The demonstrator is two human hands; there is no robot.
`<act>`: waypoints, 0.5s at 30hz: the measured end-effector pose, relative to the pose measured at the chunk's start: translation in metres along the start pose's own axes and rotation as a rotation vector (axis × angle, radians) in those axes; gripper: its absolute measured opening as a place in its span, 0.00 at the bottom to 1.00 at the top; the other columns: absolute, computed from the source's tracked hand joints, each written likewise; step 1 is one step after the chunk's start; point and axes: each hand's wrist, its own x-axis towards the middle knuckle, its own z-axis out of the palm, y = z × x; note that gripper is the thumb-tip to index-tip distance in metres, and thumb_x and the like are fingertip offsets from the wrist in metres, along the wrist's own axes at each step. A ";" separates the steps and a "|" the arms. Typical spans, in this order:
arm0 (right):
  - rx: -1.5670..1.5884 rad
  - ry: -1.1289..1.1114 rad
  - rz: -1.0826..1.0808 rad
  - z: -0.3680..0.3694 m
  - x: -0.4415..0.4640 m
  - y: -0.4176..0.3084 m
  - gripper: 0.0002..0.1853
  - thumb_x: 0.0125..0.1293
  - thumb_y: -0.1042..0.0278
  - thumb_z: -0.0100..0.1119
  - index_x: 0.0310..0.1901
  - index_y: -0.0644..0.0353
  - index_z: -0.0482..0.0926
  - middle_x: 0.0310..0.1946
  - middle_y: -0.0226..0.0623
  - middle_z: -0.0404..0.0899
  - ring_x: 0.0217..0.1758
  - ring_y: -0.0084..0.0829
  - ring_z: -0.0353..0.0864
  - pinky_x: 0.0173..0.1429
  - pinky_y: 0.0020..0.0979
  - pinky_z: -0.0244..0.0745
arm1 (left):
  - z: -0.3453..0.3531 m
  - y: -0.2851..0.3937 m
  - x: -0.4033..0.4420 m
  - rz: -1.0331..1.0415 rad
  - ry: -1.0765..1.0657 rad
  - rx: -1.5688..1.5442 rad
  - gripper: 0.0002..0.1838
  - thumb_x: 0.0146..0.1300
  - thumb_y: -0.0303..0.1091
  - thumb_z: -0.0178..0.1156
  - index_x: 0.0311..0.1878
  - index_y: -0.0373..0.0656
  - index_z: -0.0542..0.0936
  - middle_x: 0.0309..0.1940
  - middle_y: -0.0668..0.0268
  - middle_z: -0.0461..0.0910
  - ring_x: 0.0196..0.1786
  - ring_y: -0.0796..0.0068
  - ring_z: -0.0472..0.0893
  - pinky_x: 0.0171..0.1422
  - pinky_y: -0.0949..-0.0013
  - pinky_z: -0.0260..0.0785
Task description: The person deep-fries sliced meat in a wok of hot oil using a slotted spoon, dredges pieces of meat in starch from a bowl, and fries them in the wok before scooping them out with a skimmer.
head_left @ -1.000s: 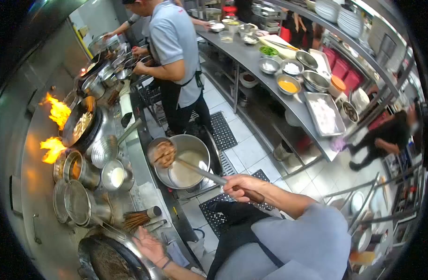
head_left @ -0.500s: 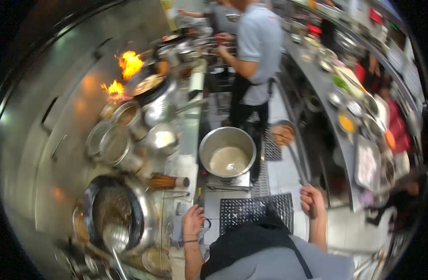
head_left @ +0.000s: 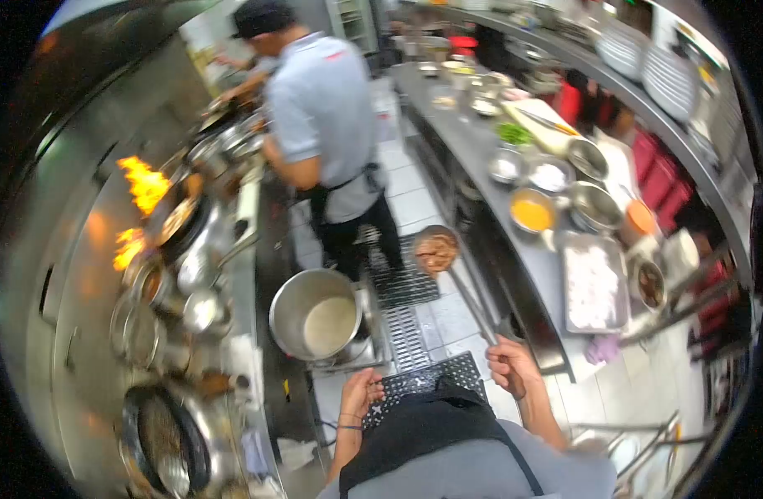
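Note:
My right hand (head_left: 512, 366) is closed around the handle of a long ladle (head_left: 473, 303). Brown pieces of food (head_left: 436, 251) fill the ladle's bowl, held out over the floor between the stove side and the counter. To its left stands a large steel pot (head_left: 315, 316) with pale liquid in the bottom. My left hand (head_left: 362, 391) is raised in front of my apron, below the pot; its fingers are curled and whether they hold anything is hidden.
At the left are a wok with flames (head_left: 180, 220), steel pots, and a large wok (head_left: 165, 441) at the lower left. A co-worker (head_left: 327, 125) stands ahead. The right counter (head_left: 490, 200) bears bowls, a cutting board and a tray (head_left: 594, 287).
The filled ladle has moved from over the pot to its right, above the floor. My left hand has come from beside the large wok to my front. The view has turned.

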 end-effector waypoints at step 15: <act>0.089 0.031 -0.126 -0.037 0.011 -0.035 0.07 0.64 0.77 0.54 0.42 0.60 0.68 0.20 0.29 0.67 0.13 0.18 0.65 0.11 0.26 0.62 | 0.074 0.011 0.079 -0.173 -0.169 0.418 0.16 0.72 0.35 0.53 0.57 0.36 0.72 0.39 0.59 0.81 0.32 0.69 0.82 0.35 0.67 0.81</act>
